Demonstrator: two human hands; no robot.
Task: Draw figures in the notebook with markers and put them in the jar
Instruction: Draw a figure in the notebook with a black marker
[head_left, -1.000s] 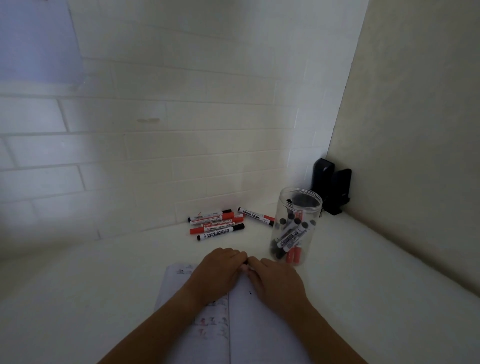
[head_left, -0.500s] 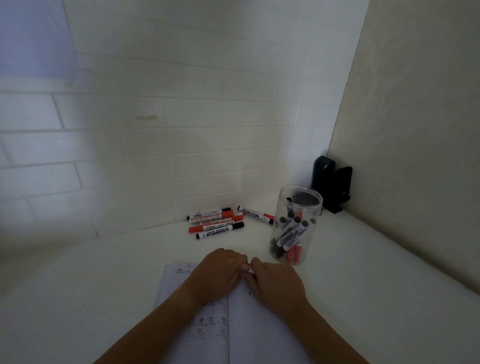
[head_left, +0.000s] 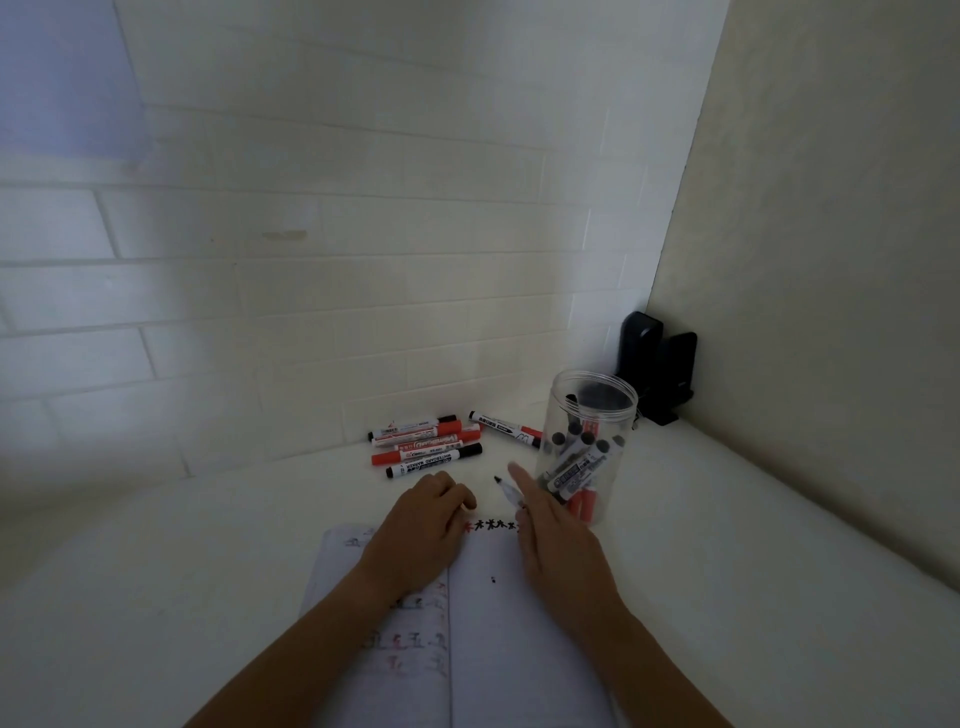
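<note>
A: Where were the hands?

B: Both lay over the open notebook (head_left: 519, 623) on the white counter (head_left: 727, 571). The right hand (head_left: 558, 551) grasped an uncapped black marker (head_left: 506, 490), index finger stretched forward, the tip pointing away past the page's top edge. The left hand (head_left: 421, 530) rested on the left page with fingers curled under; I could not tell whether it held anything.

A: And the jar?

B: The clear jar (head_left: 587, 441) stood upright just right of the right hand, with several markers leaning inside. A loose pile of red and black markers (head_left: 426, 444) lay near the tiled wall (head_left: 311, 260). A row of small figures (head_left: 496, 525) ran between the hands.
</note>
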